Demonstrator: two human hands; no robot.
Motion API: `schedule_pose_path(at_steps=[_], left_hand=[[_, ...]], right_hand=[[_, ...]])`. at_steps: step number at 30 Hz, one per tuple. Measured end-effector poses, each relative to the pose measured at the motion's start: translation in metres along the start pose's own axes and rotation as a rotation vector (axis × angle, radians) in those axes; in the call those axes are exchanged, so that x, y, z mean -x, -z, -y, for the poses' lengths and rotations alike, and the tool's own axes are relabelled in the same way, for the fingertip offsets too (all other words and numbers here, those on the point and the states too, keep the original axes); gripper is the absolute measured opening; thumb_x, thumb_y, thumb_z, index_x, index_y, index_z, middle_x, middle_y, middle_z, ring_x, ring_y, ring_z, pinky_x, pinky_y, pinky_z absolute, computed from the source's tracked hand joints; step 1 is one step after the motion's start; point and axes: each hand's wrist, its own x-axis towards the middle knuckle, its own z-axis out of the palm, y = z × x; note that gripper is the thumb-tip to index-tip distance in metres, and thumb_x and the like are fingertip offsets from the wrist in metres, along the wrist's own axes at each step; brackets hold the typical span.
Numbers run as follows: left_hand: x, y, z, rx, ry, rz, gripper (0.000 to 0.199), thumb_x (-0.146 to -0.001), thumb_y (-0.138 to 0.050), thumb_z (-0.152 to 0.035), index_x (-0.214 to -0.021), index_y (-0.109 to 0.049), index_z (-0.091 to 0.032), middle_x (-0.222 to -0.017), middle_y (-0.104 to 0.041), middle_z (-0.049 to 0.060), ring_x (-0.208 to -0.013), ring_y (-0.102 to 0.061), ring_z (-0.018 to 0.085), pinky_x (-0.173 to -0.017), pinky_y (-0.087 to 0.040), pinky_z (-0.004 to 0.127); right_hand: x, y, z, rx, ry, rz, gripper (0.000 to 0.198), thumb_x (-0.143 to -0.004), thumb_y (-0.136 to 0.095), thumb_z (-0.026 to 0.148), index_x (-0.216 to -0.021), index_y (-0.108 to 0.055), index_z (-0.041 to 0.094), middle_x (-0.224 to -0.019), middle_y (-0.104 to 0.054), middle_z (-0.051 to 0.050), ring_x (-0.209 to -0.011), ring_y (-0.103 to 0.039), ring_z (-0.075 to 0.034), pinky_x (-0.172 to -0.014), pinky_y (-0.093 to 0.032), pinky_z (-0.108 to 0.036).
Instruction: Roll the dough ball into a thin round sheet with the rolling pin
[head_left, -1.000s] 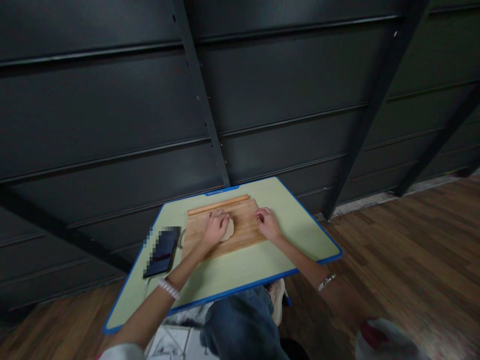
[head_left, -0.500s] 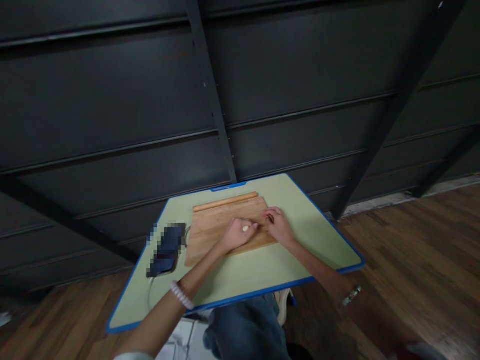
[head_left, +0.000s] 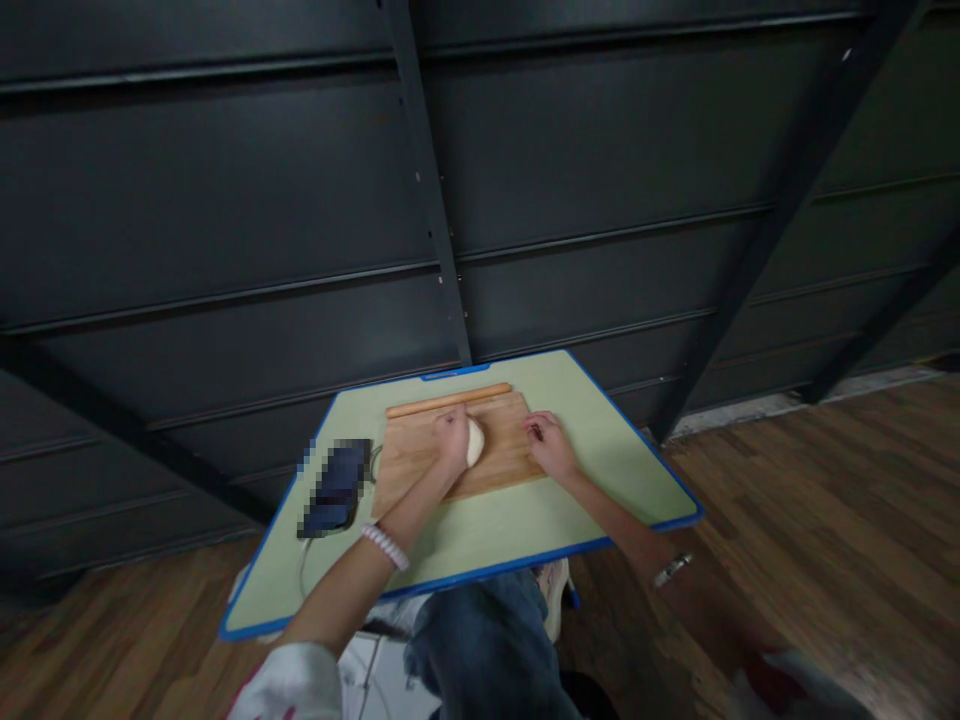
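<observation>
My left hand is closed around a pale, rounded piece of dough, which shows on the hand's right side over the wooden board. The fingers hide the rest of the dough. At the board's right edge, my right hand has its fingers curled together in a pinch. Something small and dark may be between those fingers, but I cannot make it out. A slim wooden rolling pin lies along the far edge of the board.
A pale green table with a blue rim carries the board. On its left lies a dark, blurred-out device with a cable. A dark panelled wall rises behind the table, and wooden flooring surrounds it.
My left hand has turned and moved up and left on the board, and more of the dough now shows. The right hand stays at the board's right edge. The view has shifted slightly.
</observation>
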Motion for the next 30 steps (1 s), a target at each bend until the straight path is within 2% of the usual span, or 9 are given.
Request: schedule_pose_path(at_steps=[3,5,6,9,12,14,21,25,30], left_hand=[[-0.010,0.017,0.003,-0.138,0.019,-0.237,0.040,-0.078,-0.039,-0.047,-0.065,-0.058,-0.014,-0.068,-0.064,0.009,-0.065,-0.062,0.020,-0.054,-0.045,0.028],[-0.011,0.032,0.007,-0.233,-0.053,-0.281,0.038,-0.080,-0.037,-0.042,-0.072,-0.061,-0.013,-0.079,-0.068,0.012,-0.075,-0.063,0.022,-0.062,-0.048,0.030],[-0.010,0.040,0.007,-0.242,-0.117,-0.251,0.039,-0.081,-0.036,-0.040,-0.076,-0.063,-0.012,-0.083,-0.069,0.012,-0.077,-0.064,0.022,-0.066,-0.049,0.031],[-0.001,0.062,0.005,-0.241,-0.371,0.002,0.039,-0.082,-0.042,-0.041,-0.088,-0.068,-0.013,-0.096,-0.070,0.010,-0.089,-0.064,0.022,-0.080,-0.049,0.032],[0.000,0.077,-0.004,-0.345,-0.432,0.242,0.034,-0.079,-0.050,-0.040,-0.088,-0.071,-0.014,-0.096,-0.071,0.009,-0.089,-0.065,0.023,-0.079,-0.050,0.033],[-0.007,0.081,-0.006,-0.425,-0.438,0.334,0.032,-0.076,-0.052,-0.035,-0.089,-0.071,-0.014,-0.095,-0.071,0.009,-0.086,-0.066,0.023,-0.077,-0.051,0.034],[-0.018,0.070,0.001,-0.563,-0.722,0.497,0.030,-0.082,-0.042,-0.025,-0.094,-0.068,-0.017,-0.102,-0.068,0.008,-0.100,-0.059,0.021,-0.093,-0.043,0.038],[0.008,0.066,-0.005,-0.568,-0.722,0.535,0.029,-0.086,-0.042,-0.029,-0.097,-0.066,-0.017,-0.100,-0.068,0.008,-0.094,-0.061,0.019,-0.086,-0.046,0.033],[0.031,0.057,-0.015,-0.706,-0.802,0.588,0.028,-0.087,-0.046,-0.036,-0.077,-0.066,-0.019,-0.082,-0.068,0.005,-0.079,-0.061,0.018,-0.078,-0.045,0.030]], right_hand=[[-0.001,0.000,0.001,-0.002,-0.008,-0.003,0.023,-0.076,-0.046,0.003,-0.078,-0.063,0.019,-0.089,-0.059,-0.005,-0.090,-0.054,-0.017,-0.085,-0.042,-0.030],[-0.001,-0.001,0.000,-0.011,-0.016,-0.009,0.023,-0.075,-0.047,0.003,-0.077,-0.063,0.019,-0.089,-0.059,-0.005,-0.088,-0.054,-0.017,-0.083,-0.043,-0.030],[-0.001,-0.001,0.000,-0.015,-0.018,-0.013,0.022,-0.075,-0.047,0.003,-0.077,-0.063,0.019,-0.089,-0.059,-0.005,-0.087,-0.055,-0.017,-0.082,-0.044,-0.030],[-0.002,-0.002,-0.001,-0.018,-0.015,-0.020,0.022,-0.076,-0.047,0.004,-0.077,-0.063,0.018,-0.088,-0.060,-0.005,-0.086,-0.055,-0.017,-0.082,-0.044,-0.030],[-0.001,-0.001,-0.002,-0.007,-0.014,-0.017,0.023,-0.075,-0.046,0.003,-0.078,-0.064,0.018,-0.087,-0.060,-0.006,-0.087,-0.056,-0.018,-0.081,-0.044,-0.030],[-0.001,-0.001,-0.002,-0.006,-0.023,-0.025,0.023,-0.075,-0.047,0.003,-0.078,-0.064,0.017,-0.087,-0.060,-0.005,-0.085,-0.056,-0.017,-0.080,-0.045,-0.030],[-0.002,-0.001,-0.001,0.013,-0.040,-0.041,0.021,-0.076,-0.048,0.004,-0.076,-0.063,0.018,-0.085,-0.059,-0.005,-0.084,-0.056,-0.017,-0.079,-0.045,-0.029],[-0.001,0.001,0.000,-0.002,-0.033,-0.040,0.021,-0.076,-0.047,0.004,-0.076,-0.064,0.018,-0.084,-0.059,-0.005,-0.083,-0.055,-0.017,-0.080,-0.044,-0.030],[0.000,0.003,0.002,0.002,-0.024,-0.015,0.020,-0.076,-0.049,0.006,-0.077,-0.064,0.019,-0.084,-0.060,-0.004,-0.085,-0.054,-0.017,-0.080,-0.043,-0.030]])
